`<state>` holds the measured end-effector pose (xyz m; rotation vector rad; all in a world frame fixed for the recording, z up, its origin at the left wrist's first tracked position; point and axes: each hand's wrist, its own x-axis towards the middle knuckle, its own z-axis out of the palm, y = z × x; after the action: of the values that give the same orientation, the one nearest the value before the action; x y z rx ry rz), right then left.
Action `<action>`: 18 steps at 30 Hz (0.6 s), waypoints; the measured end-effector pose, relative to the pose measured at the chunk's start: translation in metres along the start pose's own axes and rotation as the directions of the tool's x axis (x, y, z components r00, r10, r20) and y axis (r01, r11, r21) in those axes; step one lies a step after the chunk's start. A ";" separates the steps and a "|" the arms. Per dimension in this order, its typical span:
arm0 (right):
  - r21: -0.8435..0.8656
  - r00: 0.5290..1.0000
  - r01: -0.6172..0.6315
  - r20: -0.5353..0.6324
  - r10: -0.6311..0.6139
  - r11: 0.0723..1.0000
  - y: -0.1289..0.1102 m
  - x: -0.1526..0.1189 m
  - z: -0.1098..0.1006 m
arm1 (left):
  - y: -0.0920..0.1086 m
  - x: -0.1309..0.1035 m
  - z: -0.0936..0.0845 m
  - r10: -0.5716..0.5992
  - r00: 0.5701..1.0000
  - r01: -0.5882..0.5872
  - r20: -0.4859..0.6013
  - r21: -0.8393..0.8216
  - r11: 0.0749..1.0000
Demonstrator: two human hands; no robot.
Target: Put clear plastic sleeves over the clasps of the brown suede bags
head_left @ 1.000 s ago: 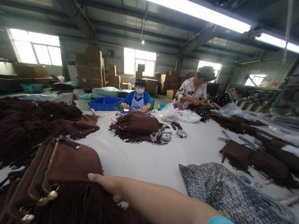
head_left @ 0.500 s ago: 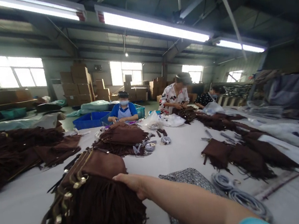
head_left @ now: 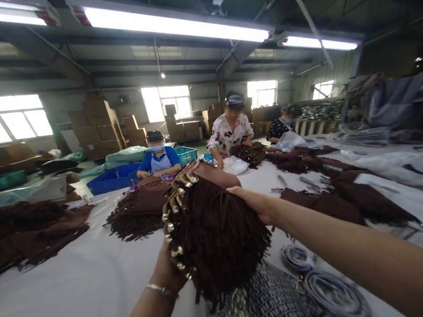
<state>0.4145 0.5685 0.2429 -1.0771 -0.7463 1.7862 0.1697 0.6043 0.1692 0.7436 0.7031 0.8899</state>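
A thick stack of brown fringed bags (head_left: 221, 220) is held up between my two hands above the table. My left hand (head_left: 170, 265), with a bracelet at the wrist, grips the stack's left side by the row of gold-coloured metal fittings; its fingertips are hidden behind. My right hand (head_left: 253, 202) closes on the upper right edge, thumb on top of the brown material and fingers underneath. Long fringe hangs down toward a black-and-grey patterned fabric piece (head_left: 261, 304) below. Coiled grey straps (head_left: 330, 291) lie to the right, under my right forearm.
Another brown fringed pile (head_left: 139, 206) lies just beyond, with a larger one (head_left: 27, 228) at far left. More brown pieces (head_left: 322, 205) and plastic bags (head_left: 409, 176) cover the right side. Several co-workers sit or stand across the white table (head_left: 96, 292), near a blue crate (head_left: 109, 179).
The stack has been lifted from the left of the table and moved right, over the patterned fabric. My left hand has come into view, holding its left side.
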 end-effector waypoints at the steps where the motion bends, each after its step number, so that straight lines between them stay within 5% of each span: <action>1: -0.004 0.998 0.027 -0.049 -0.027 1.000 -0.008 -0.008 -0.017 | -0.009 0.018 0.017 -0.005 0.997 0.008 0.079 -0.041 0.999; 4: -0.030 0.977 0.067 -0.201 -0.071 0.997 -0.018 -0.024 -0.068 | -0.042 0.072 0.059 -0.086 0.962 0.112 0.260 -0.090 0.990; 7: 0.017 0.959 0.030 -0.283 -0.024 0.999 0.002 -0.020 -0.121 | -0.090 0.115 0.077 -0.239 0.933 0.262 0.269 -0.052 0.964; 10: 0.098 0.924 -0.059 -0.371 0.092 0.993 0.046 0.000 -0.163 | -0.140 0.136 0.068 -0.351 0.914 0.359 0.203 -0.004 0.933; 13: 0.127 0.903 -0.074 -0.413 0.121 0.989 0.087 0.020 -0.184 | -0.174 0.140 0.048 -0.403 0.906 0.403 0.125 0.033 0.915; 18: 0.016 0.887 -0.061 -0.458 0.061 0.998 0.107 0.030 -0.185 | -0.183 0.135 0.032 -0.354 0.935 0.352 -0.001 0.112 0.929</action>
<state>0.5327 0.5598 0.0630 -1.4668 -0.4228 1.4924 0.3322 0.6349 0.0093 0.6947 0.8434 0.5169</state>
